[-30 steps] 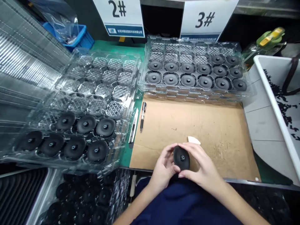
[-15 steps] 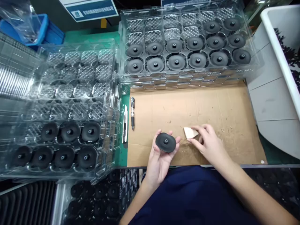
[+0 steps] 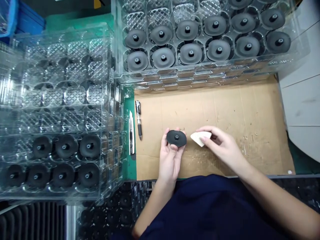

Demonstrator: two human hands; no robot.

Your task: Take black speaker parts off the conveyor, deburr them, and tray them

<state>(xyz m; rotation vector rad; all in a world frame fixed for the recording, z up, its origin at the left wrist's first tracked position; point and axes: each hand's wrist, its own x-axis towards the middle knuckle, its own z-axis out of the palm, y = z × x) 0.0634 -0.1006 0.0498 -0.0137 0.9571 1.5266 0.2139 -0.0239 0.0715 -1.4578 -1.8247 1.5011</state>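
Note:
A black oval part [image 3: 176, 138] with a small central stud faces up in my left hand [image 3: 170, 160], whose fingers and thumb close around its edge. To the right, my right hand [image 3: 221, 143] pinches a cream-white wedge-shaped pad [image 3: 200, 137] between thumb and fingers. A small gap separates the pad from the black part. Both hands are over the brown cardboard sheet [image 3: 212, 110], near its front edge.
Clear trays with black parts stand at the back [image 3: 175, 71] and on the left [image 3: 105, 116]. A pen [image 3: 139, 120] and a white cutter [image 3: 131, 133] lie at the cardboard's left edge. A blue bin [image 3: 30, 20] sits at the back left.
The view has shifted closer and lower. The white pad, previously near the cardboard, is now raised and turned in my right hand. My left hand has tilted the black part.

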